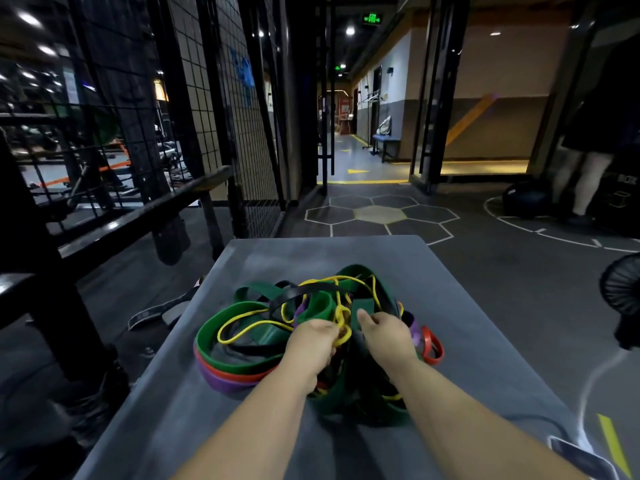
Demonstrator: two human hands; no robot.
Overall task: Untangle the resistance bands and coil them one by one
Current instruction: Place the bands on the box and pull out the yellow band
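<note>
A tangled heap of resistance bands lies on the grey table point(346, 251). It holds wide green bands point(207, 332), a thin yellow band point(242, 327), black bands point(294, 292), a red band point(434, 344) and a purple band point(221, 382). My left hand point(311, 344) is closed on a knotted loop of the yellow band in the heap's middle. My right hand point(388, 336) sits just to its right, fingers curled into the green and black bands; what it grips is hidden by the hand.
A black metal rack point(114, 223) and wire mesh panels stand to the left. A black fan point(623, 285) is at the right edge, a phone point(578, 457) with a cable at the table's near right corner. A person's legs point(585, 181) stand at the far right.
</note>
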